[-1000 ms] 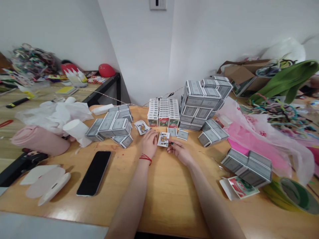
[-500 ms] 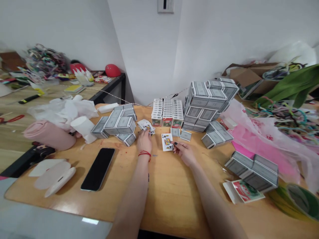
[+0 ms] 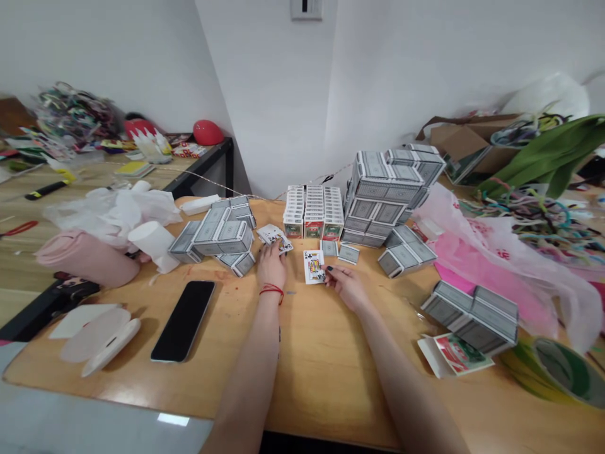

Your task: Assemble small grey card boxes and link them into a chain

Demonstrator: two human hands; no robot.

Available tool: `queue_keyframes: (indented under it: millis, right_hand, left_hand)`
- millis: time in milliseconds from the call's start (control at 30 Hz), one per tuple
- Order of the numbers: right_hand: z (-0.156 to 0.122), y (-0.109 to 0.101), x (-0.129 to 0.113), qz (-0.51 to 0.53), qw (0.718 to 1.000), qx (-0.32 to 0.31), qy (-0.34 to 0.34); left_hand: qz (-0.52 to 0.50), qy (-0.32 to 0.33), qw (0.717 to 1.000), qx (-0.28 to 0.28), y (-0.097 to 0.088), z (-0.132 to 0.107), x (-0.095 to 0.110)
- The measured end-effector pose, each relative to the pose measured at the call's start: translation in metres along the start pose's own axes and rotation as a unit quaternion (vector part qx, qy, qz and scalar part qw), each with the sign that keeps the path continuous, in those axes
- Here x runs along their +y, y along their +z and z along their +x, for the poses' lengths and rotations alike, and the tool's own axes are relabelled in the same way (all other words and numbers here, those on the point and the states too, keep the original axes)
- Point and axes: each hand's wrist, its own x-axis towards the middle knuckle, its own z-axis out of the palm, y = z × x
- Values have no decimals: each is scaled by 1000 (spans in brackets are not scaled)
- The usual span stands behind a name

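1. Right hand (image 3: 347,288): fingers pinch the lower right edge of the king (image 3: 312,265) — face up, over the middle of the tabletop (image 3: 326,366).
2. Left hand (image 3: 271,266): fingers rest on the loose cards (image 3: 267,234), left of the king; cannot tell whether they grip.
3. Boxes (image 3: 313,217) stand in three rows behind the king; grey decks (image 3: 378,195) stacked just right of them.
4. Phone (image 3: 183,321) lies flat, left of the hands.

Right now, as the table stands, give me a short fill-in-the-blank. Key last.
The left hand, at the loose cards, has a ____ bracelet on its wrist.
The face-up card at the fingers of the right hand shows corner letter ____.
The white-edged boxes stand in ____ columns.
The phone lies to the ____ of the left arm.
red; K; three; left
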Motion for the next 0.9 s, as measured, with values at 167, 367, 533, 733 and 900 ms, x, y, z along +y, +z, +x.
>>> queue_keyframes:
  millis: [167,367,533,733,900]
  right_hand:
    - [2,-1,1,12,1000,-2,0]
    - [2,-2,1,13,999,32,-28]
    - [2,2,6,-81,989,103,-65]
    - [7,1,13,-159,958,173,-167]
    - [9,-5,9,-145,953,193,-182]
  left_hand:
    - [-8,10,1000,2,4,2,-3]
    - [-41,-14,999,27,9,4,-7]
    - [-91,-69,980,163,0,3,-3]
    - [-315,-100,921,207,1,-4,15]
    - [-597,-147,789,6,15,-9,39]
